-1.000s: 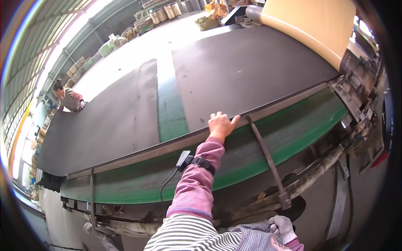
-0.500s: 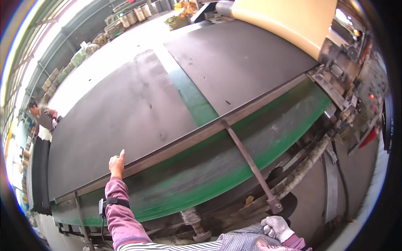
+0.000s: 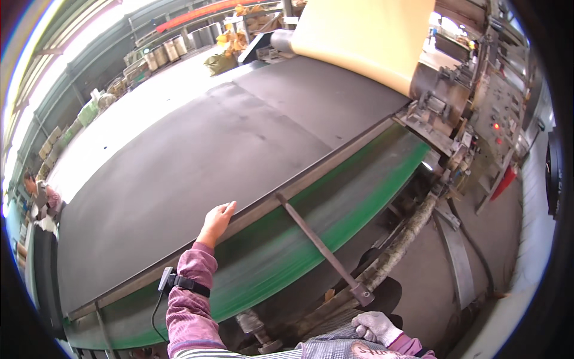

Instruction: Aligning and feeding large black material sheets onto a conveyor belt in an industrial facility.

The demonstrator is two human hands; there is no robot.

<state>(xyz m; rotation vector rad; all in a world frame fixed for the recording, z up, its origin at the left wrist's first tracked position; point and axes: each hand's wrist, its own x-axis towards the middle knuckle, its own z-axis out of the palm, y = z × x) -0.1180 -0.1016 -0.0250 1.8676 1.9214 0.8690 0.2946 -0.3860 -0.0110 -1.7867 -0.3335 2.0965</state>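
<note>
My bare left hand (image 3: pixel 216 224) is at the near edge of a wide dark rubber-like sheet (image 3: pixel 161 173), its fingers closed together on the edge; the fingertips are partly hidden. This sheet lies on the long table, its right end meeting a second dark sheet (image 3: pixel 323 90) along a faint seam. My right hand (image 3: pixel 375 328), in a pale glove, rests curled near my waist, away from the table. Nothing shows in it.
A metal rail (image 3: pixel 251 214) edges the table above a green belt (image 3: pixel 311 233). A steel bar (image 3: pixel 326 251) slants down towards me. A tan sheet (image 3: pixel 365 42) curves over a roller at the far right, near machinery. Another person (image 3: pixel 43 197) stands at the far left.
My left hand and the nearer dark sheet have moved right together. The green strip between the two sheets is now covered. The view has turned slightly right; my right hand stays curled.
</note>
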